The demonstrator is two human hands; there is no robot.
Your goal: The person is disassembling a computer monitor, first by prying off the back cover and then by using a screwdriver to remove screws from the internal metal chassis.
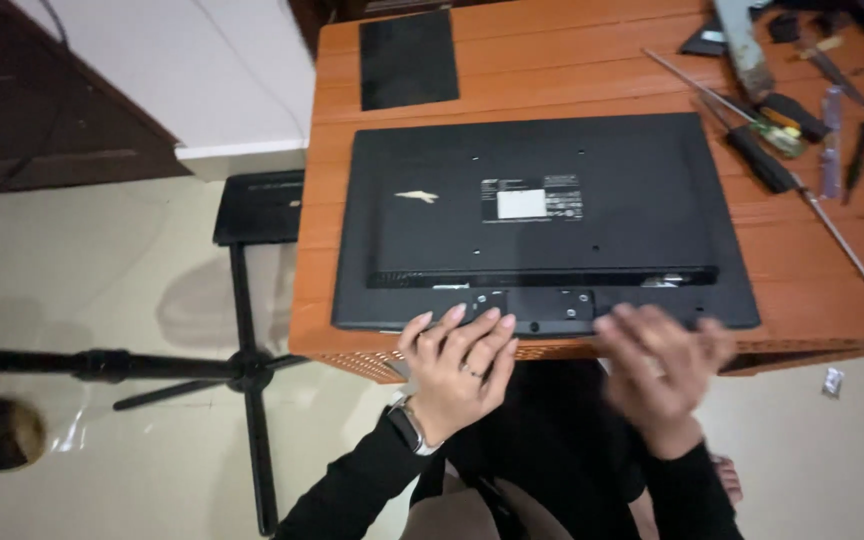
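A black flat monitor [542, 215] lies screen-down on an orange-brown wooden table [572, 75], its back with a white label facing up. My left hand [457, 365], with a ring and a wristwatch, rests with fingers spread on the monitor's near edge beside the stand mount. My right hand [662, 365] is blurred and sits at the same near edge further right, fingers curled over it. Neither hand grips a tool.
Several screwdrivers [767, 160] and small tools lie at the table's far right. A black flat panel [408, 58] lies at the far left of the table. A black tripod stand [247, 365] stands on the tiled floor to the left, next to a white cabinet [192, 70].
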